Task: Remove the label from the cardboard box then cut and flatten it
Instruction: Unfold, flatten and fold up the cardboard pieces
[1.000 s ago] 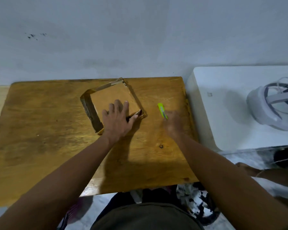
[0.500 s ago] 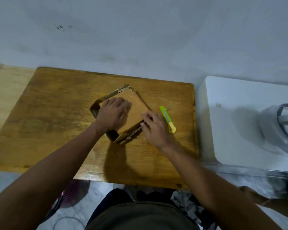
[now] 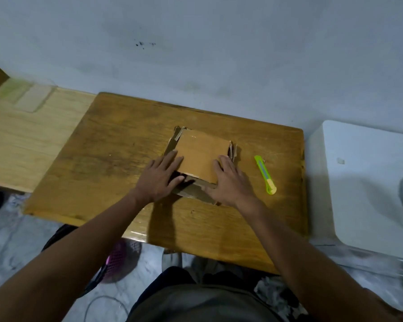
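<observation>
I saw the cardboard box [image 3: 201, 156] lying squashed on the wooden tabletop [image 3: 107, 159], left hand [image 3: 159, 180] and right hand [image 3: 230, 184] pressing its near corners, fingers straight, gripping nothing; it looked nearly flat. The green cutter [image 3: 265, 175] lay just right of the box

place: plain home room
signs: low wooden table [image 3: 116, 159], bare wall [image 3: 219, 54], marbled floor [image 3: 14, 240], white appliance [image 3: 358, 182] at right

I've got both arms stretched fwd, left hand [image 3: 159, 180] and right hand [image 3: 230, 182] palms-down, fingers straight and spread.
</observation>
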